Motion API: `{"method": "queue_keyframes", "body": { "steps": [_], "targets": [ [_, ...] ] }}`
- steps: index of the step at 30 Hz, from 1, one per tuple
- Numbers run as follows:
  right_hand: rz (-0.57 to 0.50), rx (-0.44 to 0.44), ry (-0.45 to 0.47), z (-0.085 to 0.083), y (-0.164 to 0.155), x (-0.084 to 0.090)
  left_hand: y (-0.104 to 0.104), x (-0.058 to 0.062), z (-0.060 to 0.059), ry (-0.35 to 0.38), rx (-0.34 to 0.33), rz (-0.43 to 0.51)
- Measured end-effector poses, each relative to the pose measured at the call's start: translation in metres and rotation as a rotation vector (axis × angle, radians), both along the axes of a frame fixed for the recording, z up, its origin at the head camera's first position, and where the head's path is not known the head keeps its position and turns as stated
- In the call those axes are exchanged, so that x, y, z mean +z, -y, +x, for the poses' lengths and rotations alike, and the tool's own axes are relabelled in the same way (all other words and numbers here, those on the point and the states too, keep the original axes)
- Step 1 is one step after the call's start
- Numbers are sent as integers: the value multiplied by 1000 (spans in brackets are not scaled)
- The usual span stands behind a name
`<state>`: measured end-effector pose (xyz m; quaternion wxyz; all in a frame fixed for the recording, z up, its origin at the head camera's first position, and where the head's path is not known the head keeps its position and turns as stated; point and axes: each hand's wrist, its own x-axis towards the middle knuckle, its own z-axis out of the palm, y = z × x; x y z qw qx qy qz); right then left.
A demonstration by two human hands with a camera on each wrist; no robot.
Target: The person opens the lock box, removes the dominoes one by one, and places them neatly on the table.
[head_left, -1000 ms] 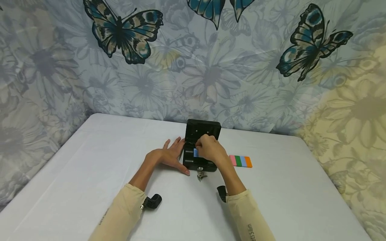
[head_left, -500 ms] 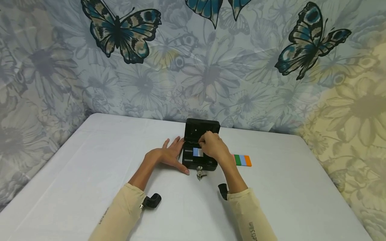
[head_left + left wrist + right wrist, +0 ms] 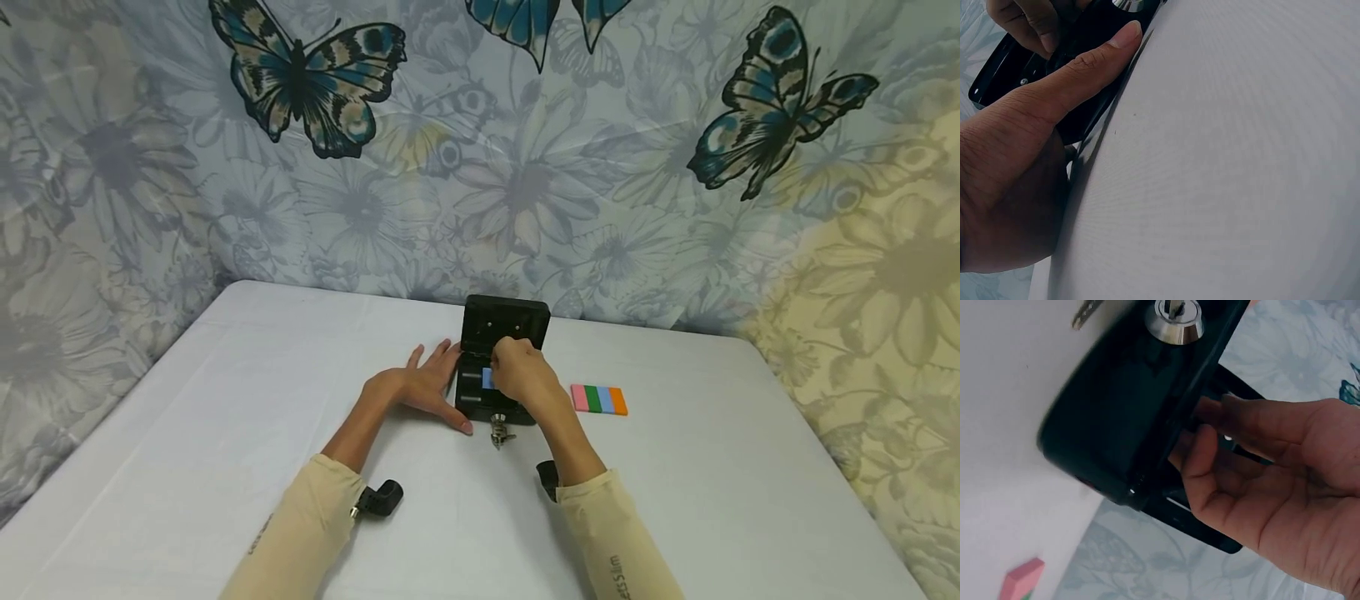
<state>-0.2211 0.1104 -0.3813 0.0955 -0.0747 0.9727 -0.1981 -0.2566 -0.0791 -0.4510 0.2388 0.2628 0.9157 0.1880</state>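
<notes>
One box, black, small, glossy, with rounded corners. It sits on the table at mid-width, nearer the far edge, with its lid raised upright at the back. The front wall carries a round silver lock.

One key, silver, stands in that lock, with metal hanging below it on the table.

One blue card shows inside the box, mostly hidden under your right hand.

Four coloured strips, pink, green, blue and orange, lie flat in one row side by side, just right of the box and apart from it.

Two hands, both yours. Your left hand lies flat on the table against the box's left side; the fingers are straight and spread, and the thumb runs along the box's wall. It grips nothing.

Your right hand hangs over the open box with its fingers bent down into the interior behind the front wall. You cannot tell from these views whether they pinch the card or only touch it.

Two sleeves, cream, one on each forearm, each with a black wrist mount.

One backdrop, floral, printed with large butterflies, hangs behind the table.
</notes>
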Motion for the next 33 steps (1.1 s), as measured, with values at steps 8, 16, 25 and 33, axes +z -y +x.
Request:
{"method": "queue_keyframes", "body": {
  "steps": [8, 16, 25, 33],
  "targets": [
    [-124, -70, -85, -2, -6, -7, -1, 0, 1, 6, -7, -7],
    [-140, -117, -118, -3, -10, -9, -2, -7, -3, 9, -6, -8],
    [-163, -121, -113, -7, -12, -13, -2, -16, -10, 10, -16, -19],
    [-83, -106, -34, -10, -10, -15, -1, -12, -9, 14, -7, -17]
  ]
}}
